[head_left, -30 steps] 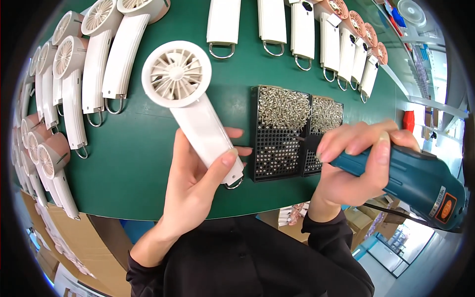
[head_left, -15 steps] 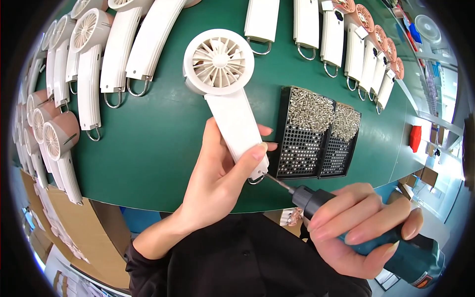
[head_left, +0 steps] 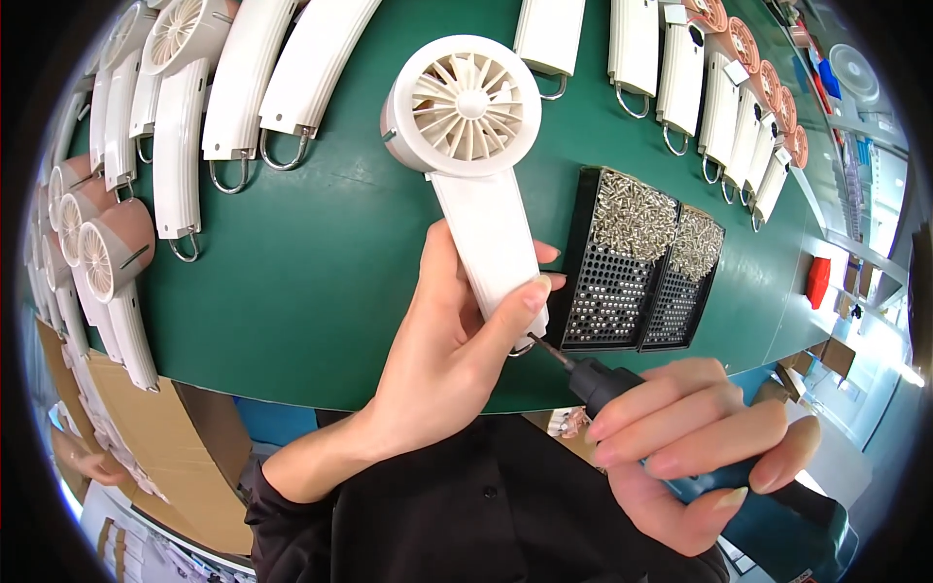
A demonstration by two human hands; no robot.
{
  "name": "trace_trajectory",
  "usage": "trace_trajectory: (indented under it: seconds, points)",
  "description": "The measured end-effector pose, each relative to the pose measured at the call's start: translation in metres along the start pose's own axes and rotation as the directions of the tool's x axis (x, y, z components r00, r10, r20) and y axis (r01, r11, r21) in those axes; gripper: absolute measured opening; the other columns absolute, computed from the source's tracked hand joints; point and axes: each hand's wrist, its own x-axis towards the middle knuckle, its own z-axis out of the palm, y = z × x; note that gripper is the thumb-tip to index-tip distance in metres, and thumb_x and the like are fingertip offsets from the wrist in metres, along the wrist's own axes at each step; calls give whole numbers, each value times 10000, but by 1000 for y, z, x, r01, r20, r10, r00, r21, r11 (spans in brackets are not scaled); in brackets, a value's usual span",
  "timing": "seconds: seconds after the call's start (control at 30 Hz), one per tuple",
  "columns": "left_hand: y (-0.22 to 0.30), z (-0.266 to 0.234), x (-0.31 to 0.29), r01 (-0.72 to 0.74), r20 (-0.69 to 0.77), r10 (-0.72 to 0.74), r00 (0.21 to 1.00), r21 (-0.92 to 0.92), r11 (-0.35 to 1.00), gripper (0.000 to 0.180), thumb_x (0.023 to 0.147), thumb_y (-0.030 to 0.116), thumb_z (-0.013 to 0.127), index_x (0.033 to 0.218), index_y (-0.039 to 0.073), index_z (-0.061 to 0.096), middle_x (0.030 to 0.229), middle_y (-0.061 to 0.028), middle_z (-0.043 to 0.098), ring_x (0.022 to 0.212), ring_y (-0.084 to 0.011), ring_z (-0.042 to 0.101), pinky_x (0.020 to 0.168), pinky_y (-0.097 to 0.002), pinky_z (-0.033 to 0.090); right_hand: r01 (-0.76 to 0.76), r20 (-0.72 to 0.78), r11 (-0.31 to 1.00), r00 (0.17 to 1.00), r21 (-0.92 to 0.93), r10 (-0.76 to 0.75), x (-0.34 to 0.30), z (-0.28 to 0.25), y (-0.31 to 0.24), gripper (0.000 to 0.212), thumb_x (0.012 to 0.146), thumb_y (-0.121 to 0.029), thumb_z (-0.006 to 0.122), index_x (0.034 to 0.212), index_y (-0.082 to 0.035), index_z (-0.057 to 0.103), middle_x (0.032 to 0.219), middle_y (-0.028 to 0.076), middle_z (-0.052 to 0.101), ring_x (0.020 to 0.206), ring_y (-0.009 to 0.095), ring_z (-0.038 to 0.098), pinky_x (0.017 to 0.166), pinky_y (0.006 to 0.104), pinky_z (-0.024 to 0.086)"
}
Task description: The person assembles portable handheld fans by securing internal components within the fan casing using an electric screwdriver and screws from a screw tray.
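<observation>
My left hand (head_left: 437,350) is wrapped round the handle of a white handheld fan (head_left: 481,228), its round slatted head pointing away from me and the thumb lying along the handle's lower end. A metal loop at that end is partly hidden. In my right hand (head_left: 700,437) is an electric screwdriver (head_left: 607,384) with a black nose and a teal body. Its thin bit meets the lower end of the handle, beside the loop. Whether a screw sits at the tip is too small to tell. Just right of the fan stand two black screw trays (head_left: 584,219).
Small silver screws (head_left: 634,216) are heaped in the trays' far half. White fans (head_left: 178,146) crowd the green table's (head_left: 282,291) left side; others with pink heads (head_left: 742,44) line the far right. Cardboard boxes (head_left: 146,437) and another person's hand (head_left: 87,459) are at lower left.
The fan and my left hand sit farther right in the picture. The screwdriver's nose is closer to the handle, with less bit showing. Another person's hand has come into view at the left.
</observation>
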Motion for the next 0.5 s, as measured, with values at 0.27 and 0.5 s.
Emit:
trace_trajectory:
  seconds: [0.27, 0.5]
  points:
    - [2, 1, -1, 22, 17, -22, 1000, 19, 1000, 427, 965, 80, 507, 1315, 6, 273, 1210, -165, 543, 1074, -238, 611, 836, -313, 523, -84, 174, 996, 981, 3, 82, 0, -12, -6, 305, 834, -106, 558, 997, -35, 309, 640, 104, 492, 338, 225, 500, 292, 305, 459]
    - [2, -5, -8, 34, -72, -36, 997, -36, 999, 414, 948, 24, 491, 1303, 1, 279, 1205, -161, 538, 1057, -250, 617, 865, -342, 522, 105, 16, 978, 994, 182, -110, 7, -13, -24, 284, 844, -118, 570, 1022, -16, 372, 650, 78, 464, 346, 185, 467, 315, 322, 480]
